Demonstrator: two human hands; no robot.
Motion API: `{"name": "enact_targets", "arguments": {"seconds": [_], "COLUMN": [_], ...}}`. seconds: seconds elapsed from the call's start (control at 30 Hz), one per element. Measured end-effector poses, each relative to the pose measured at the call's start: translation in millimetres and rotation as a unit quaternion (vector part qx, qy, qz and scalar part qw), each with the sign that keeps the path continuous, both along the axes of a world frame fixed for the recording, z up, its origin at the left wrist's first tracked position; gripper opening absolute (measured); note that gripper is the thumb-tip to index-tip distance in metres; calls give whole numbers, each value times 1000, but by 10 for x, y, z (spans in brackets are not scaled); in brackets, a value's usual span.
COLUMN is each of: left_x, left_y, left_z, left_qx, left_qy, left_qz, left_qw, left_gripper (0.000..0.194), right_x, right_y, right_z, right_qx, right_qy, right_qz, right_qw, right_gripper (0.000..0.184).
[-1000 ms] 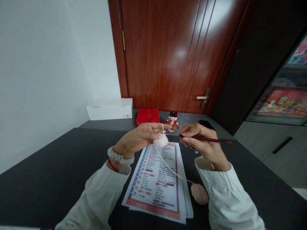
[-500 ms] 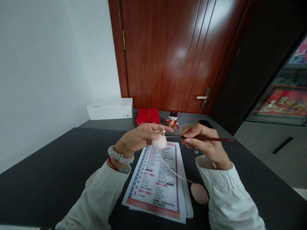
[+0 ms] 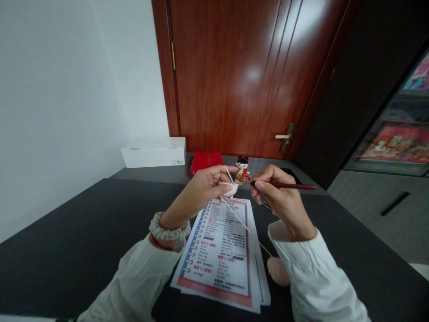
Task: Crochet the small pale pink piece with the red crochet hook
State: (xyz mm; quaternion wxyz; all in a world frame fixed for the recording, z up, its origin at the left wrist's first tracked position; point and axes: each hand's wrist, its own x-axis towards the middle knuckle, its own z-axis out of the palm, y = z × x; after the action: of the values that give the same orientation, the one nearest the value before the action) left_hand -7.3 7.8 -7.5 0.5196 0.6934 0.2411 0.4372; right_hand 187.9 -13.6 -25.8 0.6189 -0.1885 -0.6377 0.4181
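Observation:
My left hand (image 3: pixel 209 184) pinches a small cream crochet piece (image 3: pixel 230 189) between thumb and fingers, its index finger stretched out with yarn looped over it. In my right hand (image 3: pixel 279 190) is a crochet hook with a dark reddish handle (image 3: pixel 298 186), held like a pen and pointing left at the piece. The hook's thin tip is hard to make out near the stitches. A strand of yarn (image 3: pixel 239 220) runs down from my left hand to a pale pink yarn ball (image 3: pixel 278 271), partly behind my right sleeve.
Printed pattern sheets (image 3: pixel 217 268) lie on the dark table (image 3: pixel 83 232) below my hands. Farther back stand a white box (image 3: pixel 154 153), a red box (image 3: pixel 206 161) and a small crocheted doll (image 3: pixel 242 167). A metal clip-like thing (image 3: pixel 268 207) lies under my right hand, a dark flat object (image 3: pixel 290 173) behind it.
The crochet piece has tilted and risen slightly, turning in my left fingers. My right hand has shifted a little up and left with the hook. The yarn strand now hangs straighter.

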Motion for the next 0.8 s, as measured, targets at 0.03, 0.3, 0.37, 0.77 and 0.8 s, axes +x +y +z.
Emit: {"name": "enact_targets", "arguments": {"seconds": [0.03,0.3,0.37,0.77,0.8], "left_x": [3,9,19,112,127], "left_y": [7,-6,-14,-52,-69], "left_z": [-1,31,45,132,149], "left_qx": [0,28,39,121,137], "left_qy": [0,14,22,46,55], "left_qz": [0,35,44,175,191], "left_qw": [1000,999,998,976,970], "left_gripper": [41,33,32,35,34], "right_x": [18,18,-2,-196,-228], "right_y": [-5,-76,-96,-242,-243], "right_z": [-1,47,58,182,194], "right_qx": [7,38,52,229,243], "right_qy": [-12,-80,-101,-292,-304], "right_qz": [-8,-79,-102,-280,-289], "right_qw": [1000,993,988,885,874], "right_gripper": [12,12,11,12,13]}}
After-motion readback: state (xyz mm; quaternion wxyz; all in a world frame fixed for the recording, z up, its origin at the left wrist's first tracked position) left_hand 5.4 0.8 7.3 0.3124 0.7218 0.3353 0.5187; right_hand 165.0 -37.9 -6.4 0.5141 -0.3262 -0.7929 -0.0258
